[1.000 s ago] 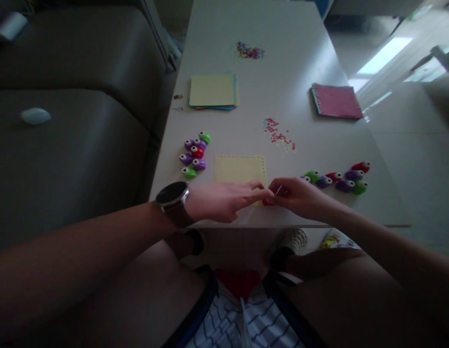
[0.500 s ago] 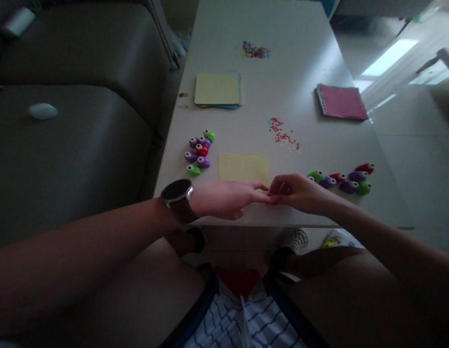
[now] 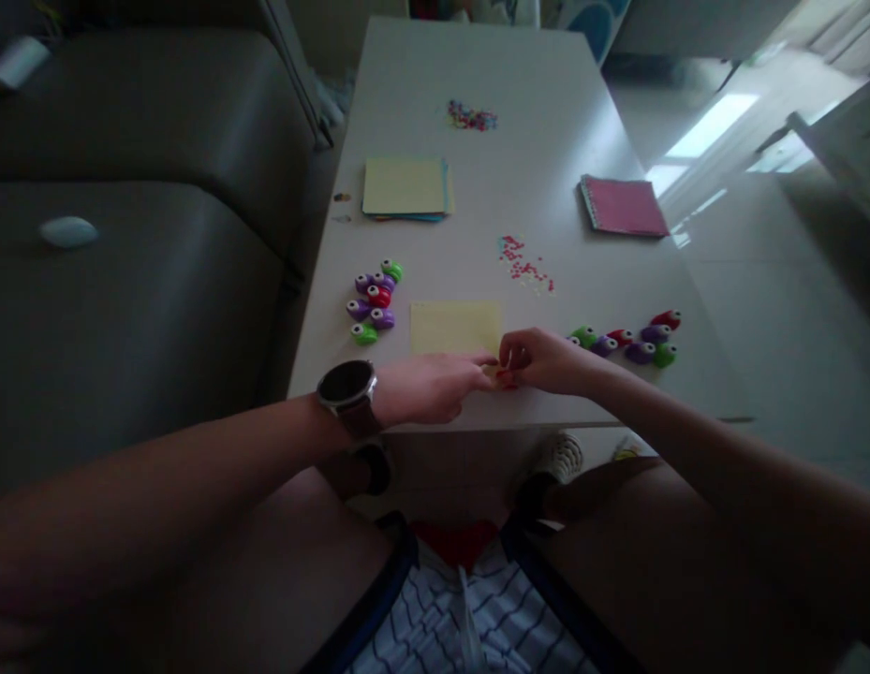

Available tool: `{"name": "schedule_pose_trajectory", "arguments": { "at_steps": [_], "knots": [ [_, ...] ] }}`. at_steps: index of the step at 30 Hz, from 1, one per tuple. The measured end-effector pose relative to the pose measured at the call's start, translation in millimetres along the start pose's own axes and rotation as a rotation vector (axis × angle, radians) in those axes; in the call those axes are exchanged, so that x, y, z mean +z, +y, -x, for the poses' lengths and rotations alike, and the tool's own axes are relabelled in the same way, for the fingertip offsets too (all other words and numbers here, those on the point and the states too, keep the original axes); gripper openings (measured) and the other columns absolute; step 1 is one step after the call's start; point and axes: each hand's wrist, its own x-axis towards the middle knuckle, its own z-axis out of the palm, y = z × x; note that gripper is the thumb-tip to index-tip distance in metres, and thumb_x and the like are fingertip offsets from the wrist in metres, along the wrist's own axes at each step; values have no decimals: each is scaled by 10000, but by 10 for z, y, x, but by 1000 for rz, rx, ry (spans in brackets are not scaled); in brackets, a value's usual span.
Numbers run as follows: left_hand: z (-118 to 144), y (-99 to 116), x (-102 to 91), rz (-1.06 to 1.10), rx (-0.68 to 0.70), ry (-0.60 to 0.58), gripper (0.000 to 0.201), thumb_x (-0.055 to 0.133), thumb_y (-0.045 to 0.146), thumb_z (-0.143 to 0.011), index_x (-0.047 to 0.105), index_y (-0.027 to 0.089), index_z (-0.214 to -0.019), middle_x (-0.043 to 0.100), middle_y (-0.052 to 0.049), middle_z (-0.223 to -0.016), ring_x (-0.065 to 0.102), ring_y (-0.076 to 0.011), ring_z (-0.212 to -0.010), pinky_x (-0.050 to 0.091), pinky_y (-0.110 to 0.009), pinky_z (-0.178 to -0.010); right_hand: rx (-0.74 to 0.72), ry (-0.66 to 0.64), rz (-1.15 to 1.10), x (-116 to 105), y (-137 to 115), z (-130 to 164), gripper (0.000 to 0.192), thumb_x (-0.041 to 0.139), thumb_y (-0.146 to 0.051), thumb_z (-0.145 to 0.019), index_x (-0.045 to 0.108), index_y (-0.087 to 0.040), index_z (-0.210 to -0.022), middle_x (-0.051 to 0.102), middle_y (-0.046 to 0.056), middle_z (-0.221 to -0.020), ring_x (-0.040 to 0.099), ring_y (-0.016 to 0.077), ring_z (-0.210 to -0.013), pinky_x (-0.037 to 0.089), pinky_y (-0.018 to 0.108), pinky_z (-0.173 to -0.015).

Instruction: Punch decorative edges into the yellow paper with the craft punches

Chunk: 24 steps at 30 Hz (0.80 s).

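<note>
At the worktop's (image 3: 582, 168) near edge the left hand (image 3: 424, 388) lies flat, fingers loose, pressing the yellow sheet (image 3: 454, 327); the right hand (image 3: 539, 360) pinches a small red punch (image 3: 506, 378) on the sheet's near right corner; punching the border seems in hand, and next calls for sliding the punch along the edge; farther off lie spare punches (image 3: 627, 342), confetti (image 3: 524, 264) and a paper stack (image 3: 405, 187).

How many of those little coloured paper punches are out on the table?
About 12. Six sit in a cluster left of the yellow sheet; six more lie in a row on the right. One more small red thing under the hands may be another.
</note>
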Motion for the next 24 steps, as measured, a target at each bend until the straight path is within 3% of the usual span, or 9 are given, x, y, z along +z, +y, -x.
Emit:
{"name": "schedule_pose_trajectory", "arguments": {
  "at_steps": [4, 7, 12, 18, 24],
  "knots": [
    [-21, -90, -70, 1, 28, -73, 733, 520, 14, -824, 487, 317, -1491, 487, -61, -1549, 584, -227, -1289, 438, -344, -1094, 4, -58, -74, -80, 8, 51, 118, 732, -247, -792, 641, -188, -839, 695, 26, -716, 619, 150, -640, 427, 254, -536],
    [3, -134, -98, -18, -17, -69, 724, 517, 41, -865, 415, 290, -1537, 530, -96, -1505, 591, -232, -1278, 455, -358, -1075, -24, 20, -24, -150, 16, 164, 108, 721, -252, -825, 649, -184, -868, 701, 33, -746, 624, 156, -662, 451, 265, -571],
    [27, -137, -79, -12, 13, -67, 543, 573, 26, -830, 593, 152, -1358, 545, -141, -1479, 567, -247, -1315, 433, -365, -1127, -34, 221, 241, -187, -26, 346, 72, 718, -255, -855, 689, -208, -902, 711, 43, -856, 641, 182, -768, 465, 301, -688],
    [7, -149, -11, -102, 24, -73, 424, 560, 67, -862, 671, 180, -1255, 543, -138, -1465, 619, -253, -1233, 487, -394, -1078, -195, 218, 418, -156, -3, 370, 128, 699, -239, -856, 737, -231, -978, 713, 61, -961, 634, 221, -898, 460, 328, -804],
    [28, -191, 52, -161, 4, -52, 370, 565, 171, -906, 663, 233, -1257, 544, -84, -1465, 616, -227, -1205, 502, -357, -1051, -72, 302, 654, -314, 38, 418, 99, 638, -202, -823, 714, -206, -885, 714, 84, -897, 624, 263, -939, 427, 376, -833]
  ]
}}
